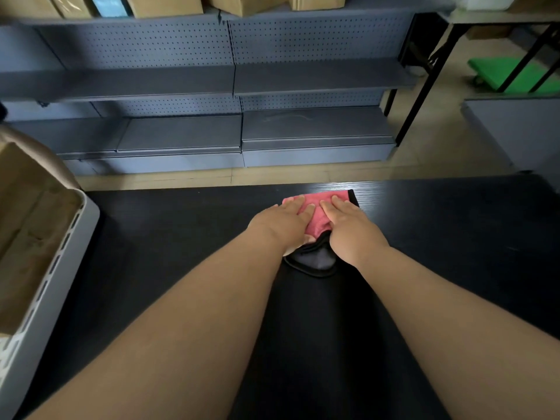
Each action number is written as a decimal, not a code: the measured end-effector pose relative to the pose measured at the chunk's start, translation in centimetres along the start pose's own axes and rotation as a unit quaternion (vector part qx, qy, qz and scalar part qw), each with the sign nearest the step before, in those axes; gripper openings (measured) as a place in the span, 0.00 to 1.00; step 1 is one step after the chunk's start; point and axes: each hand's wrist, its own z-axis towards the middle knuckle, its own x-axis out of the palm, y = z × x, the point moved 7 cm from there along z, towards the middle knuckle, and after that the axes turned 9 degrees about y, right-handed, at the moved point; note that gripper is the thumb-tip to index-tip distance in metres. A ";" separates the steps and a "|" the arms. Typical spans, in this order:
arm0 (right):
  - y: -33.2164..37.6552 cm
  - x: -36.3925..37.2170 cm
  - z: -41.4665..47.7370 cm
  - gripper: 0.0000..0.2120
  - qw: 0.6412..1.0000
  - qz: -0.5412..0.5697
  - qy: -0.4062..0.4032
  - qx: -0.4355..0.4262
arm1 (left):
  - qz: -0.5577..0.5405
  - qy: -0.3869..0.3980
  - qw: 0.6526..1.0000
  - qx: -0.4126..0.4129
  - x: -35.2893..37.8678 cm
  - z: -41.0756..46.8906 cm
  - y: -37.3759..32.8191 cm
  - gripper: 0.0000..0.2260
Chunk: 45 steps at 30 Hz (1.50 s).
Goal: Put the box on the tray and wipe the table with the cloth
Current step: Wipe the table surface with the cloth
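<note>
A pink cloth (318, 219) with a black hem and a grey underside lies near the far edge of the black table (169, 237). My left hand (280, 224) and my right hand (351, 228) both press flat on it, side by side, fingers pointing away from me. The grey part of the cloth bunches up between my wrists. At the left edge a brown cardboard box (27, 225) sits inside the grey slotted tray (66, 253).
Beyond the table stands grey pegboard shelving (236, 86) with cardboard boxes (163, 4) on its top shelf. A black-legged table (430, 71) and a green object (509, 74) are at the far right. A strip of beige floor lies between table and shelving.
</note>
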 end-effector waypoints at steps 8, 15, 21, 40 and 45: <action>0.4 -0.1 0.2 0.30 1.000 -0.011 0.001 0.002 | -0.024 -0.006 1.000 -0.012 0.1 0.1 0.2 0.30; 1.9 0.9 -1.9 0.30 1.000 -0.030 0.009 0.003 | -0.025 0.001 1.000 -0.012 1.5 -1.8 0.7 0.31; 4.4 3.3 -4.8 0.30 1.000 -0.024 0.017 -0.004 | -0.017 0.005 1.000 -0.009 4.2 -5.5 1.6 0.31; 17.3 15.4 -18.9 0.29 0.999 -0.011 0.049 -0.013 | -0.034 0.005 0.999 -0.019 17.5 -23.4 6.4 0.31; 20.4 18.5 -22.4 0.28 0.999 -0.013 0.048 -0.011 | -0.020 0.000 1.000 -0.010 20.8 -27.5 7.7 0.31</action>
